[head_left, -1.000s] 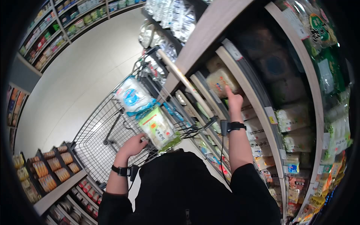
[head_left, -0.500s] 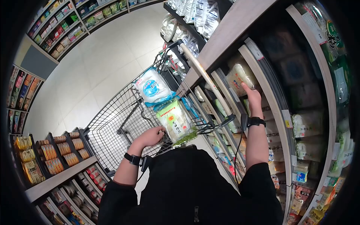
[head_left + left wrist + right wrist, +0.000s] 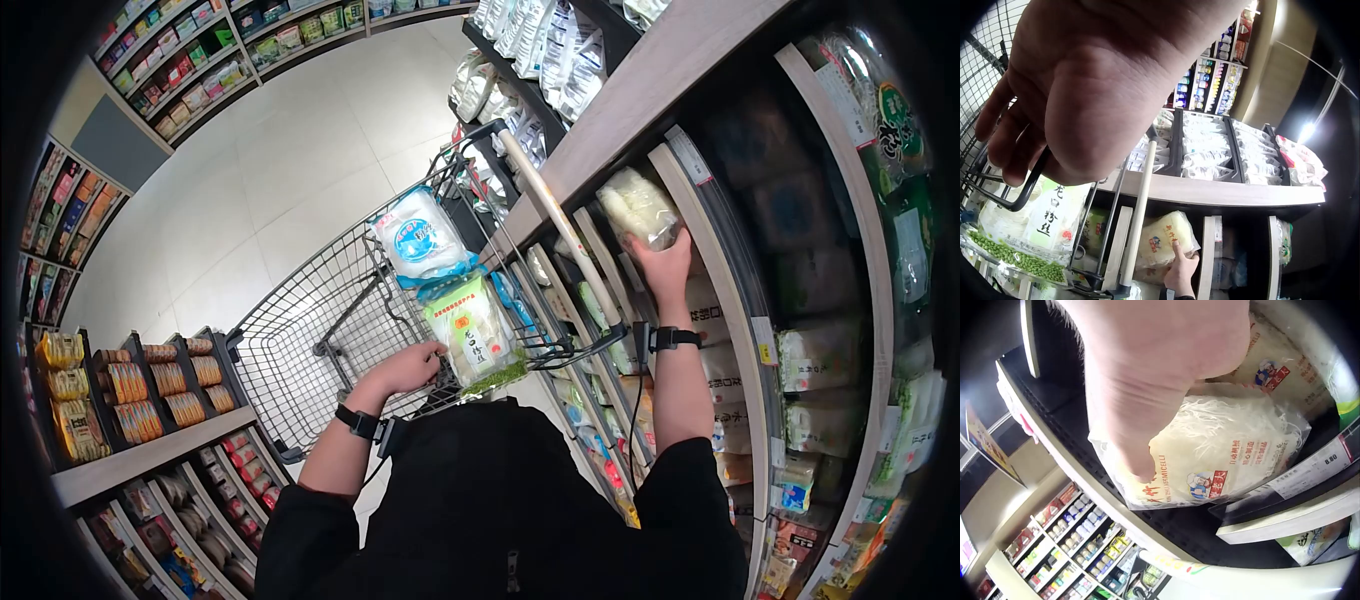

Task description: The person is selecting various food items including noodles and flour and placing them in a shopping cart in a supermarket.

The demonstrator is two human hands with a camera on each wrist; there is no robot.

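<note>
Gripping noodle bag [image 3: 638, 205], right hand [image 3: 662, 268], vermicelli print [image 3: 1166, 464] legible only from wrist, left hand [image 3: 408, 366] curled round cart bar [image 3: 1027, 189].

A glossy pale tiled floor [image 3: 270, 170] runs down the aisle. At the floor's far end stand long shelves of small colourful jars and boxes [image 3: 200, 65]. Left of the floor, dark trays hold orange-wrapped biscuit rolls [image 3: 128, 383]. At its right edge, a round white-and-blue plastic bag [image 3: 418, 238] lies just beside a green-labelled clear noodle packet [image 3: 475, 335].
</note>
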